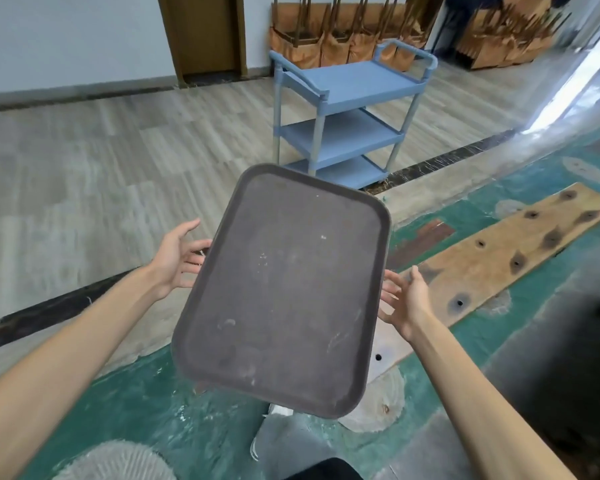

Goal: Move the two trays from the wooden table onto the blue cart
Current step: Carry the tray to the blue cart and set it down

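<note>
One dark tray [284, 289] rides between a person's two hands, its long sides resting against the fingertips of the left hand [177, 261] and the right hand [407, 303], both spread open underneath the rim, supporting the tray, not clenched on it. It looks stiff, flat and fairly light, with a raised lip that gives the surest hold; its scuffed surface may be slick, so it appears best carried level by the two long edges. Ahead of both hands, well apart, stands the blue cart [347, 109], its three shelves bare. Just beyond the right hand, a holed wooden plank [499, 258] lies on the green floor [187, 410]. Whether a second tray lies beneath this one cannot be told, and the tabletop is out of view.
</note>
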